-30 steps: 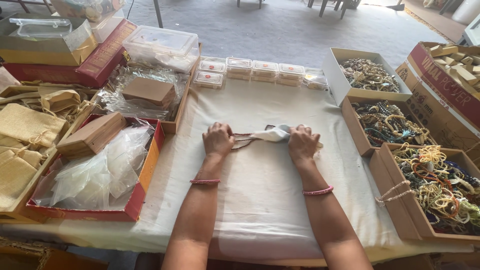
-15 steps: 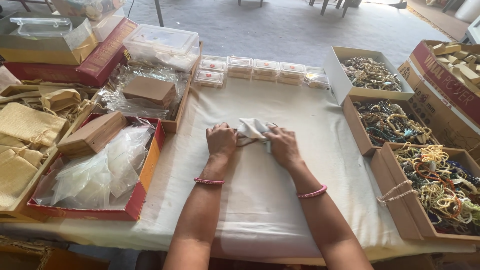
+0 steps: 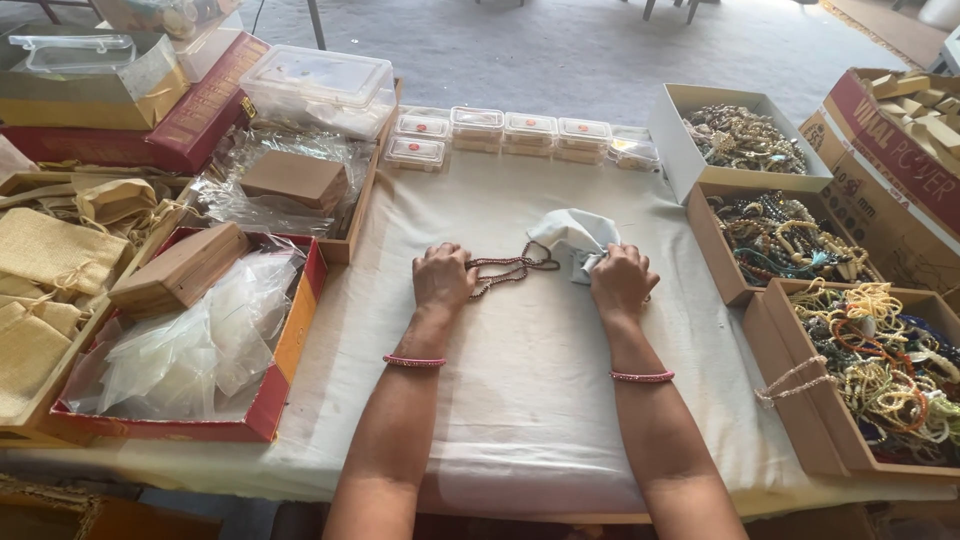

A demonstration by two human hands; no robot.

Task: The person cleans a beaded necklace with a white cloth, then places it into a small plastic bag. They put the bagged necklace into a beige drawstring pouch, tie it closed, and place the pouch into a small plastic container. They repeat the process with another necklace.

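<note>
Holding bead strand (image 3: 508, 268), hands (image 3: 443, 277); right boxes (image 3: 760, 295) hold, apparently, beaded jewellery.

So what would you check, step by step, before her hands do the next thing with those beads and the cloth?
1. Left hand grips the bead string: ok.
2. Right hand holds the cloth: ok.
3. String free of knots: cannot tell, it lies looped.
4. String's far end inside the cloth: cannot tell, hidden.
5. Bare table cover in front of the hands: ok.
6. Bead boxes at the right apart from the right hand: ok.
</note>
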